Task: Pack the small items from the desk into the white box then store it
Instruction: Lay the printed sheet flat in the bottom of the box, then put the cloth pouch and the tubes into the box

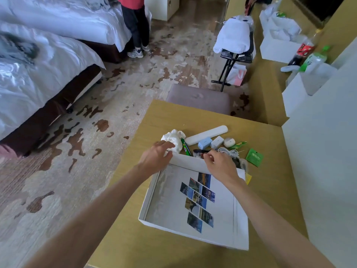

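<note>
The white box (193, 206) lies on the yellow-wood desk (270, 182), close to the person, with a diagonal pattern of small photos (200, 202) printed on its upper face. Its far edge is lifted into a folded white flap (188, 161), and both hands meet there. The left hand (156, 157) grips the flap's left corner, fingers curled over the edge and thumb below. The right hand (220, 163) rests on the flap's right part with its fingers bent, pinching at the edge; whether it also holds some small item I cannot tell.

Just beyond the flap, the small items lie in a loose cluster on the desk. A crumpled white cloth (173, 139) sits just past the left hand's fingertips, with a green tube (185, 147) beside it. Further right come a long white case (206, 135), a pale blue charger (204, 144), a white charger (216, 142), a round white case (229, 142) and a coiled white cable (229, 152) near the right hand's knuckles. A green packet (254, 157) lies apart to the right.

Past the desk stands a padded stool (199, 97). Two beds (38, 74) with white sheets line the left of the patterned carpet (135, 84), and another person (135, 26) stands by the far one.
</note>
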`<state>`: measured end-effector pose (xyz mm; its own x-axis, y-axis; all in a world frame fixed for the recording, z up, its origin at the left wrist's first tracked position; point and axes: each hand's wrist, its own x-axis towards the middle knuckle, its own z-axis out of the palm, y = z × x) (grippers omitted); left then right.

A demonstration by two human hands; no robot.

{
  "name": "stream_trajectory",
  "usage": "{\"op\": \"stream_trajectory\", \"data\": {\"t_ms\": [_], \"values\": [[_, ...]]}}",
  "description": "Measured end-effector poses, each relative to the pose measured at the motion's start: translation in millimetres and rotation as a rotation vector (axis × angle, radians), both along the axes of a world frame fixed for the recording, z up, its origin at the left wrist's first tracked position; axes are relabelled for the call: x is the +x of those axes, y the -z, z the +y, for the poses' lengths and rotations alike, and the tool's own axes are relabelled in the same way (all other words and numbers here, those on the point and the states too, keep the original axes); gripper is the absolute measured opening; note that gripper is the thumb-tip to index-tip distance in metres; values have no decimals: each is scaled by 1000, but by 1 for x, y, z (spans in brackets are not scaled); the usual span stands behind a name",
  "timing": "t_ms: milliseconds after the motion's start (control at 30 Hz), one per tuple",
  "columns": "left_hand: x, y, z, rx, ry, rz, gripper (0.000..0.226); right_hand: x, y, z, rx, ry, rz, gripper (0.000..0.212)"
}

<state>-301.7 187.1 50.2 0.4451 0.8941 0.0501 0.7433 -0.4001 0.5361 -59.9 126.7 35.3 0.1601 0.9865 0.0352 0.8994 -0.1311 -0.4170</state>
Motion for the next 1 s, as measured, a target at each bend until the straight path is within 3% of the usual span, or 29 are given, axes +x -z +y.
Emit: {"op": "stream_trajectory", "data": {"t_ms": [167, 367, 567, 700, 833, 900, 1000], "values": [[4, 17, 15, -158, 113, 50, 26, -5, 9, 3, -133, 61, -82, 49], [11, 15, 2, -71, 117, 43, 26, -9, 3, 1, -223, 24, -136, 54], [7, 18, -26, -61, -50, 68, 33, -15, -1, -12, -301, -81, -87, 32], [-3, 23, -48, -17, -55, 37, 32, -18, -2, -16, -465, -182, -31, 26], [-12, 26, -57, -54, -38, 32, 31, -19, -2, -7, -606, -155, 2, 66], [-13, 27, -55, -136, -51, 3, 34, -24, -4, -1, -605, -164, 28, 61], [-17, 25, -41, -332, -101, -118, 39, -33, -4, 12, -486, -159, 95, 35]]}}
